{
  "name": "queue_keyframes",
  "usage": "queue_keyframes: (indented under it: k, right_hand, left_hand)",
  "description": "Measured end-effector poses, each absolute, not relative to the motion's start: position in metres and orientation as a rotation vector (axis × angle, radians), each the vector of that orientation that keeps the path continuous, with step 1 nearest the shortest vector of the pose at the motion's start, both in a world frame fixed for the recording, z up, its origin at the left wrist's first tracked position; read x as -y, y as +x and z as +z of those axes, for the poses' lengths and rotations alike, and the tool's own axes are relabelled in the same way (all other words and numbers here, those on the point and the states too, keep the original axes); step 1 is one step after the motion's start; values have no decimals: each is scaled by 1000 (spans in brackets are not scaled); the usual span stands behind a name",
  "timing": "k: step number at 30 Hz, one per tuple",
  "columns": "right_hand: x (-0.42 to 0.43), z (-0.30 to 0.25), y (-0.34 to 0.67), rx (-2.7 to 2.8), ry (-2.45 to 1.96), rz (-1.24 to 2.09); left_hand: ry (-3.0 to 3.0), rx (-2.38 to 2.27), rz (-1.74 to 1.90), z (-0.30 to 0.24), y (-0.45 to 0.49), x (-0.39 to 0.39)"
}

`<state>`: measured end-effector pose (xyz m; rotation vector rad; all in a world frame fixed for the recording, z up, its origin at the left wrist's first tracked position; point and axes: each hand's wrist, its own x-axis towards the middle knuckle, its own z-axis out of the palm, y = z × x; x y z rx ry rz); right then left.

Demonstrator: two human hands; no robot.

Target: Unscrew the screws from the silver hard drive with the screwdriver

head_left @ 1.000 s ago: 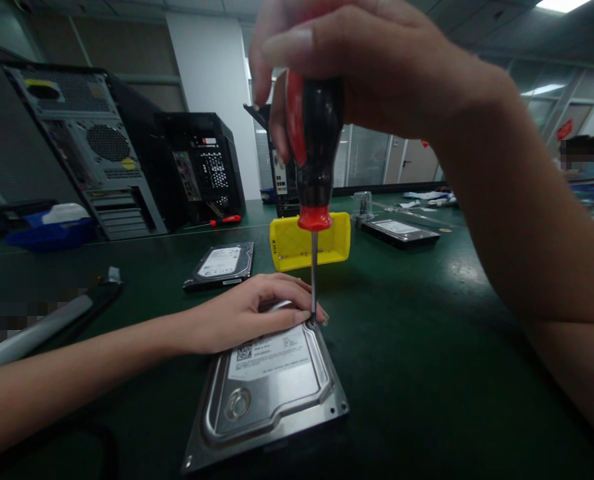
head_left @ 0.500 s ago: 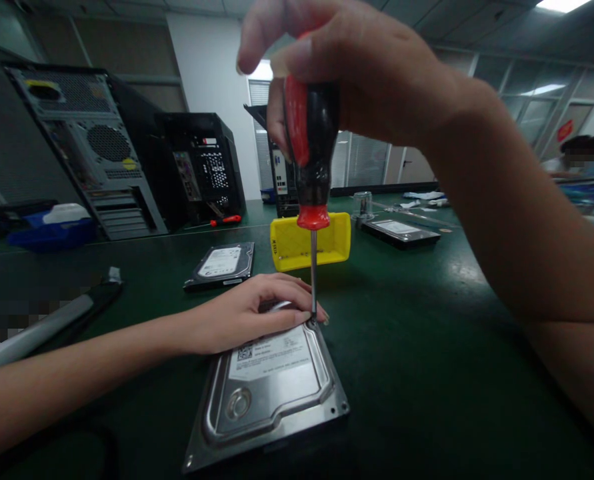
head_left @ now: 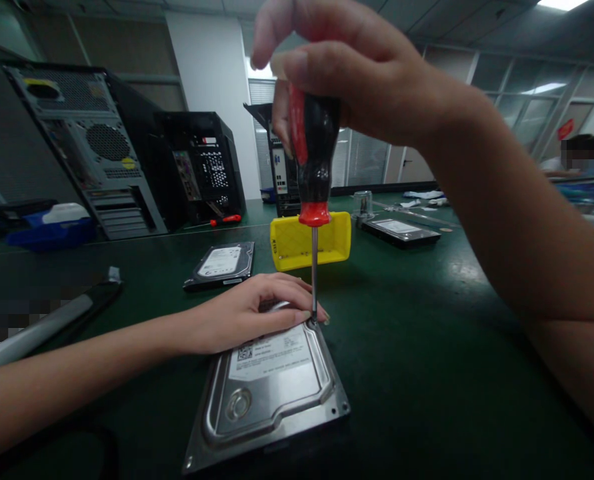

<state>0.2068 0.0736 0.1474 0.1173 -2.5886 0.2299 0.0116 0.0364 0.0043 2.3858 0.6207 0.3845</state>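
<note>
A: Which way does the tool stand, from where you are?

B: Bolt upright. The right hand (head_left: 357, 73) is closed round the red-and-black handle of the screwdriver (head_left: 313, 167), high above the bench (head_left: 427, 347). The shaft drops straight down, and its tip meets the far right corner of the hard drive (head_left: 271, 387).

A: And the drive itself?

B: Flat on the bench, label up, its long axis running away from the person and skewed a little to the right. The corner under the tip is one of the two farthest from them.

A: The other hand?

B: The left hand (head_left: 247, 313) lies palm down across the drive's far end, fingers loosely spread. It grips nothing and only rests on the casing. Its fingertips (head_left: 301, 316) sit just beside the shaft — so it's the nearer hand to that corner, with the right one well above.

A: Anything close by?

B: A yellow bin (head_left: 327, 247) behind the shaft, and another drive (head_left: 221, 263) to its left — both apart from the hands.
</note>
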Motion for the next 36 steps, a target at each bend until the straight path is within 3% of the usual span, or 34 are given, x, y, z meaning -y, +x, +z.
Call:
queue_keyframes:
  k: [36]
  right_hand:
    - [-77, 147, 203, 2576, 194, 200]
  left_hand:
    - [2400, -606, 395, 3, 11, -37]
